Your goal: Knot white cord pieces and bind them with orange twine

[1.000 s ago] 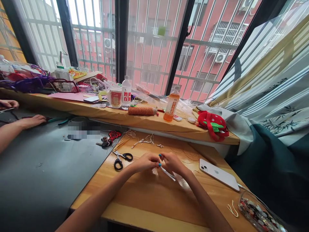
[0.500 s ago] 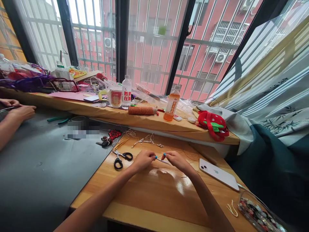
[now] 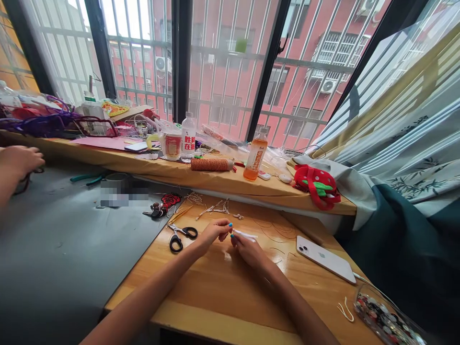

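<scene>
Above the wooden table, my two hands meet fingertip to fingertip. My right hand (image 3: pixel 247 249) is closed on a short folded length of white cord (image 3: pixel 246 235), whose loose ends point right past the knuckles. My left hand (image 3: pixel 214 235) is pinched at the left end of that cord; what lies between its fingertips is too small to make out. Black-handled scissors (image 3: pixel 181 235) lie just left of my left hand. Pieces of knotted white cord (image 3: pixel 217 208) are behind the hands. Thin brown thread (image 3: pixel 278 231) curls on the table to the right.
A white phone (image 3: pixel 325 258) with a cable lies right, near a clear box of beads (image 3: pixel 386 314). A grey mat (image 3: pixel 72 258) covers the left, with keys (image 3: pixel 156 211) on it. Another person's hand (image 3: pixel 21 160) is far left. An orange thread spool (image 3: pixel 212 164) and bottle (image 3: pixel 256 155) occupy the sill.
My right hand has moved left and turned under, from beside the cord to holding it. My left fingers have shifted slightly up. The other person's hand has risen, with only one now visible.
</scene>
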Demonstrator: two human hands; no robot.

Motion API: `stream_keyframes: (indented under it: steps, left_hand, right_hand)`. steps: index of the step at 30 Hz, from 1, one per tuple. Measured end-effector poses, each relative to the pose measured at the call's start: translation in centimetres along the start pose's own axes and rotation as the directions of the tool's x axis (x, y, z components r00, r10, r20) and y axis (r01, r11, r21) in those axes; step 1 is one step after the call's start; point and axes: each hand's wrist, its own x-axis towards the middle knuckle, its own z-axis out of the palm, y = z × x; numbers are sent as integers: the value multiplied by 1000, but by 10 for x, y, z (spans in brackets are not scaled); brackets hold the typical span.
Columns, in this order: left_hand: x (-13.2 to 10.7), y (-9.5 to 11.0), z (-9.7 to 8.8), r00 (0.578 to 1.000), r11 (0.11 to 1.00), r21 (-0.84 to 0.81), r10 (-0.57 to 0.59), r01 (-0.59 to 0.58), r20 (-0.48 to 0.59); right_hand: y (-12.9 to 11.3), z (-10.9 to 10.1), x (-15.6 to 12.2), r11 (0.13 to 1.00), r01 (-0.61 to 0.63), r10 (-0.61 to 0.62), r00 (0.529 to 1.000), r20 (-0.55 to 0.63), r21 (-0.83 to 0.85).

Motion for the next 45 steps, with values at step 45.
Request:
stream_keyframes:
  steps: [45]
  left_hand:
    - [-10, -5, 9, 972, 379, 925, 216, 2, -90]
  right_hand:
    - [-33, -17, -2, 707, 37, -29, 999, 23, -706]
